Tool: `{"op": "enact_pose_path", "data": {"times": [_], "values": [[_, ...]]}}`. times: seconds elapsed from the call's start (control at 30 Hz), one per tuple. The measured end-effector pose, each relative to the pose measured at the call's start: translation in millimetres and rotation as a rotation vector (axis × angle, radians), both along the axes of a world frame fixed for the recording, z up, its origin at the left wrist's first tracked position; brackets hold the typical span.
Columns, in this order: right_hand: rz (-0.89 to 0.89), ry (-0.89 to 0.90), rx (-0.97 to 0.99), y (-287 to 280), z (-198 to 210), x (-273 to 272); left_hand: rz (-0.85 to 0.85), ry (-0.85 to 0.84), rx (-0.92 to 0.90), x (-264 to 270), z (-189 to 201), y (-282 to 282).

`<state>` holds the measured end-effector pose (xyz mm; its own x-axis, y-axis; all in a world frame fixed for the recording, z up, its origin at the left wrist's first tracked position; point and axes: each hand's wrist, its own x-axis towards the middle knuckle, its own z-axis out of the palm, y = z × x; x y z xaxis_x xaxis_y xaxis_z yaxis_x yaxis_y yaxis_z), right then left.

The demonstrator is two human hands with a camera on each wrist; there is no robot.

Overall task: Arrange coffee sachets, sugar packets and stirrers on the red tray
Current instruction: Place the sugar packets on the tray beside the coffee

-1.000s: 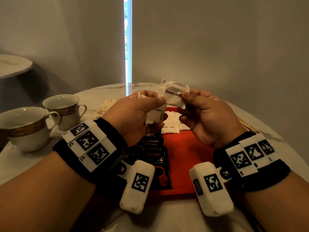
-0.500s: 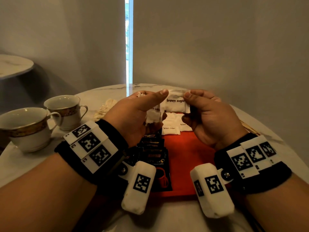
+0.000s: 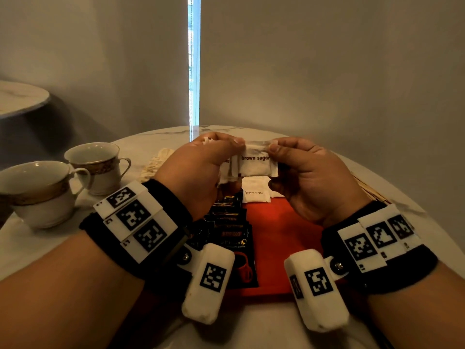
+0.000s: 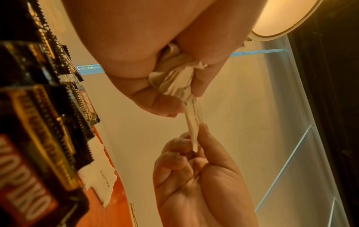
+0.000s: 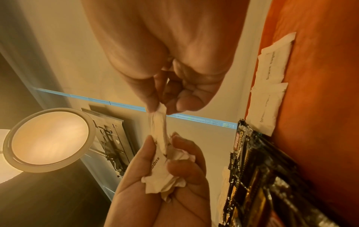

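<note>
Over the far end of the red tray (image 3: 279, 235) both hands stretch one white "brown sugar" packet (image 3: 256, 163) level between them. My left hand (image 3: 234, 147) pinches its left end and also grips a crumpled bundle of sugar packets (image 4: 174, 79). At the packet's right end my right hand (image 3: 274, 149) pinches it between thumb and fingers (image 5: 159, 110). A row of overlapping black coffee sachets (image 3: 231, 235) lies along the tray's left side. Two more sugar packets (image 3: 255, 195) lie flat at the tray's far end. Wooden stirrers (image 3: 370, 192) lie on the table right of the tray.
Two gold-rimmed white cups (image 3: 98, 167) (image 3: 40, 192) stand on the round marble table (image 3: 251, 331) to the left. A pale crumpled cloth (image 3: 156, 162) lies behind my left hand. A grey wall stands close behind the table.
The packet, raised and tilted a second ago, has come down a little and now hangs level, label toward me, with both hands pinching its ends.
</note>
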<state>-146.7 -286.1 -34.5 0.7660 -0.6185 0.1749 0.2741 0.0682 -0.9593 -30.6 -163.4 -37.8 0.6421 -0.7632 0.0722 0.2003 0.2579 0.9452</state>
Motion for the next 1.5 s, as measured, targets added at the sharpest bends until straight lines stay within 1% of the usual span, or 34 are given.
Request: {"op": "enact_pose_path", "data": {"times": [0.3, 0.53, 0.63, 0.73, 0.8, 0.87, 0.93, 1.0, 1.07, 1.13, 1.3, 1.5], "values": [[-0.035, 0.037, -0.015, 0.6, 1.6, -0.1, 0.023, -0.006, 0.012, -1.4, 0.8, 0.4], [-0.071, 0.051, -0.081, -8.8, 4.9, -3.4, 0.027, 0.019, -0.011, -2.5, 0.6, 0.3], [-0.144, 0.037, -0.048, -26.4, 8.9, -8.7, 0.031, 0.046, -0.017, -2.3, 2.3, 1.5], [-0.255, 0.043, 0.045, -53.1, 7.1, -14.4, 0.03, 0.072, -0.019, -1.6, 2.0, 2.3], [-0.302, 0.1, 0.106, -70.0, -0.8, -14.6, 0.035, 0.083, -0.018, -1.7, 2.4, 2.7], [-0.311, 0.181, 0.162, -81.8, -12.5, -13.2, 0.032, 0.091, -0.022, -2.1, 3.0, 2.8], [-0.282, 0.268, 0.219, -88.7, -23.4, -12.3, 0.032, 0.1, -0.016, -1.8, 3.3, 3.0], [-0.212, 0.354, 0.255, -91.0, -30.1, -12.3, 0.029, 0.108, -0.011, -1.3, 3.3, 3.8], [-0.163, 0.438, 0.253, -90.9, -32.7, -12.4, 0.019, 0.113, -0.02, -1.5, 3.8, 4.5], [-0.164, 0.509, 0.23, -91.4, -33.6, -12.4, 0.009, 0.124, -0.029, -1.7, 4.6, 4.3], [-0.14, 0.595, 0.21, -96.3, -37.3, -9.1, 0.009, 0.174, -0.032, -1.0, 5.3, 3.1], [-0.102, 0.645, 0.172, -101.9, -41.2, -5.8, 0.016, 0.169, -0.047, -1.5, 3.6, 2.7]]}}
